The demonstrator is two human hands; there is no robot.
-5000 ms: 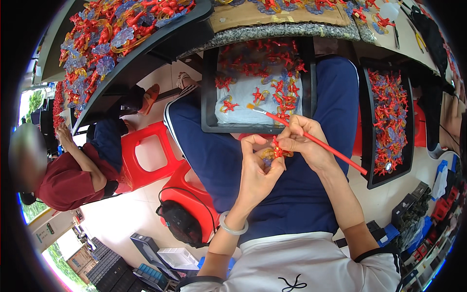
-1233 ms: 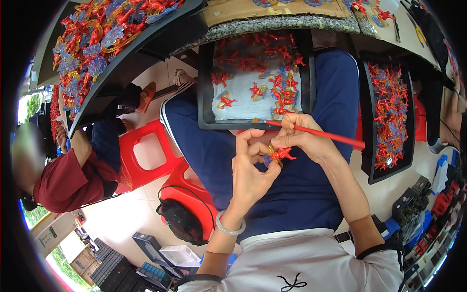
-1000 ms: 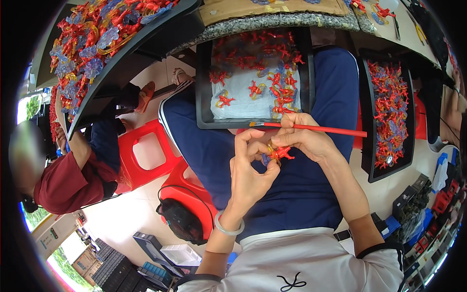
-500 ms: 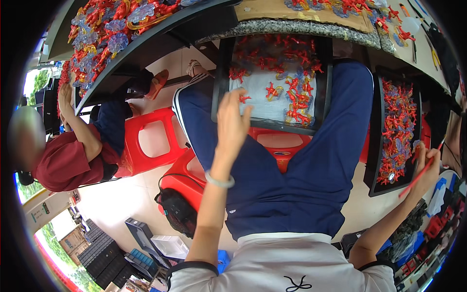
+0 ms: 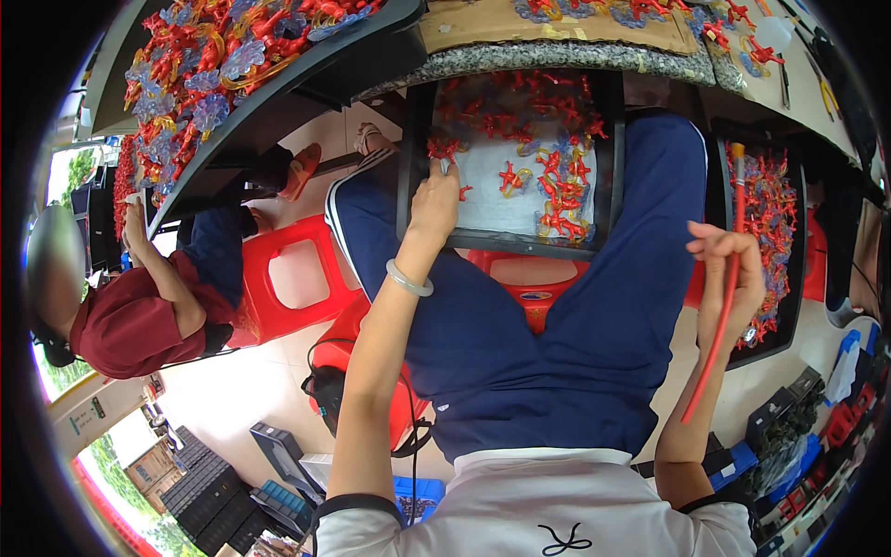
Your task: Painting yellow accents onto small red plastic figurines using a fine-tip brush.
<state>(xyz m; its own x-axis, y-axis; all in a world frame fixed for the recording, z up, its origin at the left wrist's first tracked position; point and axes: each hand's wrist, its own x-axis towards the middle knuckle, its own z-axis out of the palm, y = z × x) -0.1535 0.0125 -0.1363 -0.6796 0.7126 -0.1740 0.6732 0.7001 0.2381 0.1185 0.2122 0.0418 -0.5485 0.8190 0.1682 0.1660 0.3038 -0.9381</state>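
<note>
Over the left side of the black tray [image 5: 520, 243] on my lap is my left hand [image 5: 434, 204]. Its fingers are pinched together at a small red plastic figurine [image 5: 445, 147] by the tray's left wall; fingertips partly hide the grip. More red figurines with clear yellow and bluish parts lie on the tray's white lining, among them a lone figurine [image 5: 511, 178] near the middle. To the right of my lap, my right hand [image 5: 729, 265] holds a long red paintbrush [image 5: 715, 357] upright between its fingers, its orange-yellow end pointing away from me.
A second black tray [image 5: 796, 278] full of figurines stands at the right. Beyond my lap runs a table with a speckled edge [image 5: 557, 58]. A black bin [image 5: 316, 70] heaped with figurines is at far left. A co-worker in a maroon shirt [image 5: 139, 325] sits left by a red stool [image 5: 278, 232].
My left hand has moved farther into the tray, to the figurine at its left wall. My right hand has come in from the right tray toward my lap, turning the paintbrush more upright.
</note>
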